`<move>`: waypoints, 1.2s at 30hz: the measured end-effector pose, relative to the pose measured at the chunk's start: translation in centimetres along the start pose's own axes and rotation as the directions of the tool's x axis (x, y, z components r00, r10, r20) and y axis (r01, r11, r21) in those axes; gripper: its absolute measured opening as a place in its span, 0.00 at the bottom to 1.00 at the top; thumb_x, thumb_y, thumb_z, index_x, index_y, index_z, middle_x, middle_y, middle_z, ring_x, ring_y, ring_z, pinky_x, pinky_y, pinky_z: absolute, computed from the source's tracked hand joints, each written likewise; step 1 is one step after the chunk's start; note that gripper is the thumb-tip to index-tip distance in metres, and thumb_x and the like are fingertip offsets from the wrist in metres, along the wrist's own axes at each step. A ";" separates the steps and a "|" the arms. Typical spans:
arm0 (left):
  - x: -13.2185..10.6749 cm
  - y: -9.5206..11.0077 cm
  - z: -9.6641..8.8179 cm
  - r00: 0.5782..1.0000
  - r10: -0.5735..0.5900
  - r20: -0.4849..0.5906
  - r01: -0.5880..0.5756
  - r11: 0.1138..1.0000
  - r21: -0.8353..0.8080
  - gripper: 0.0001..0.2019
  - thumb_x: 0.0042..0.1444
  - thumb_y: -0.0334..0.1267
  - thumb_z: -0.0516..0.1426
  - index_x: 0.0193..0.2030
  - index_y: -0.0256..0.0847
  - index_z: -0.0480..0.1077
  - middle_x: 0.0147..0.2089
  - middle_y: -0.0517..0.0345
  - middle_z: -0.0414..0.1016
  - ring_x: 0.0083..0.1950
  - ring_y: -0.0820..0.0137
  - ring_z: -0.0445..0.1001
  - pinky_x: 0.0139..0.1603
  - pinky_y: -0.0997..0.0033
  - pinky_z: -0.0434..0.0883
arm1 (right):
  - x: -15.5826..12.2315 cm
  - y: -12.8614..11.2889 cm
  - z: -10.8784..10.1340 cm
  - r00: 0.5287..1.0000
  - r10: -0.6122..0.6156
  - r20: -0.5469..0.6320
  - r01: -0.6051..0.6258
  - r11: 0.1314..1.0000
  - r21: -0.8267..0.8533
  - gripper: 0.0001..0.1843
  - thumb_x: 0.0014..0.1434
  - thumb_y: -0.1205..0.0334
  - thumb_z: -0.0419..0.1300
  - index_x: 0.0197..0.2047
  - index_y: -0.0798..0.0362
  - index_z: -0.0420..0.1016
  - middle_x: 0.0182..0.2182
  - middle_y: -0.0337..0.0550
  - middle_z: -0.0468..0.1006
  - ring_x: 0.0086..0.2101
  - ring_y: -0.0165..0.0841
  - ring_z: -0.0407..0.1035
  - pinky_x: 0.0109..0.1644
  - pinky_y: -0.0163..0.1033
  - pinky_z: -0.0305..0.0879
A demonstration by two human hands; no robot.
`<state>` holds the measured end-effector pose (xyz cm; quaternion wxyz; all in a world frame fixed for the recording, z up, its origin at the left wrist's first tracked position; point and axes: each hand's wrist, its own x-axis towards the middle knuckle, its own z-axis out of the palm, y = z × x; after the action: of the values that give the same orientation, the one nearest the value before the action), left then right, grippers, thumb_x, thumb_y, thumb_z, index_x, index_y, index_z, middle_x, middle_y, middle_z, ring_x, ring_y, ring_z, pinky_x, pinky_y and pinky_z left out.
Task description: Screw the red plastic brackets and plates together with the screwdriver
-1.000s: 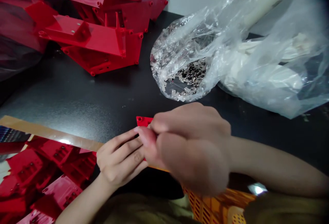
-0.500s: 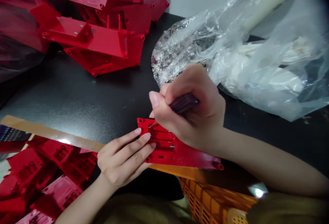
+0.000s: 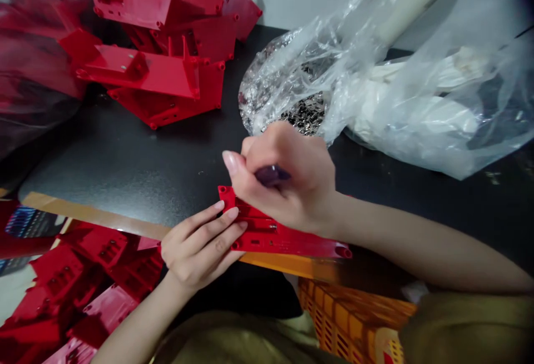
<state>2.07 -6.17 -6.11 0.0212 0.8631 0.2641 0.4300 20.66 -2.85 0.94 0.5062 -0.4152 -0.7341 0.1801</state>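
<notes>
A red plastic battery housing (image 3: 298,242) with slots and small metal springs lies at the table's front edge. My left hand (image 3: 200,247) holds its left end, with fingers stretched over the top face; the thumb is not clearly seen. My right hand (image 3: 292,177) is wrapped in a fist round a dark purple handle (image 3: 272,175) of a tool, above the housing's slots. The tool's tip is hidden behind the hand. Just beyond my right hand, small shiny metal pieces (image 3: 306,112) lie in a clear plastic bag (image 3: 287,63).
More red housings (image 3: 142,74) are piled at the back left, beside a plastic bag (image 3: 37,74) of them. Others lie in a heap (image 3: 75,275) below the table's left edge. A orange crate (image 3: 334,319) stands under the front edge. White items (image 3: 438,108) show through plastic at right.
My right hand has shifted left over the housing, and the tool's handle now points more toward the camera. Its thin metal tip, visible earlier, is now hidden. The view has shifted slightly.
</notes>
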 end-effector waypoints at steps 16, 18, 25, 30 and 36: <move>0.9 0.3 0.0 0.999 0.039 -0.026 -0.038 0.998 0.052 0.08 0.59 0.38 0.63 0.43 0.37 0.77 0.42 0.52 0.82 0.49 0.63 0.80 0.49 0.67 0.79 | 1.2 -0.3 -0.6 0.995 -0.097 -0.023 0.097 0.995 0.010 0.09 0.63 0.67 0.56 0.31 0.51 0.63 0.22 0.29 0.62 0.23 0.21 0.55 0.27 0.28 0.55; 1.1 0.5 0.0 0.998 0.043 -0.035 -0.042 0.998 0.052 0.07 0.59 0.37 0.62 0.41 0.37 0.77 0.38 0.53 0.82 0.46 0.64 0.81 0.47 0.68 0.80 | 0.8 -0.3 -0.5 0.983 -0.182 0.023 0.183 0.982 -0.047 0.09 0.63 0.65 0.56 0.30 0.51 0.64 0.23 0.29 0.64 0.22 0.20 0.55 0.26 0.30 0.53; 1.0 0.5 0.3 0.994 -0.019 -0.109 0.023 0.999 0.038 0.01 0.58 0.33 0.62 0.35 0.39 0.76 0.31 0.57 0.79 0.41 0.65 0.81 0.43 0.70 0.79 | -0.4 -0.2 -0.1 0.917 -0.378 0.129 0.398 0.896 -0.199 0.15 0.59 0.65 0.60 0.23 0.53 0.61 0.21 0.31 0.64 0.19 0.21 0.51 0.20 0.35 0.42; 0.8 0.6 0.3 0.997 -0.002 -0.073 0.005 0.999 0.048 0.09 0.58 0.39 0.62 0.43 0.38 0.76 0.38 0.52 0.81 0.46 0.63 0.80 0.45 0.66 0.79 | 0.7 -0.3 0.0 0.985 -0.158 0.063 0.150 0.981 0.120 0.12 0.62 0.67 0.57 0.27 0.52 0.62 0.21 0.29 0.64 0.20 0.20 0.55 0.25 0.30 0.50; 1.2 1.5 -1.5 0.937 -0.339 0.090 0.345 0.936 -0.068 0.21 0.58 0.50 0.52 0.51 0.39 0.70 0.50 0.45 0.76 0.55 0.57 0.74 0.52 0.55 0.74 | 1.6 0.0 -0.4 0.973 0.227 -0.047 -0.201 0.928 0.314 0.14 0.62 0.54 0.60 0.29 0.49 0.60 0.18 0.30 0.72 0.15 0.22 0.61 0.20 0.31 0.54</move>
<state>2.16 -7.16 -3.94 0.1414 0.8183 0.3910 0.3968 20.83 -1.68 2.08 0.5719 -0.4162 -0.6257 0.3289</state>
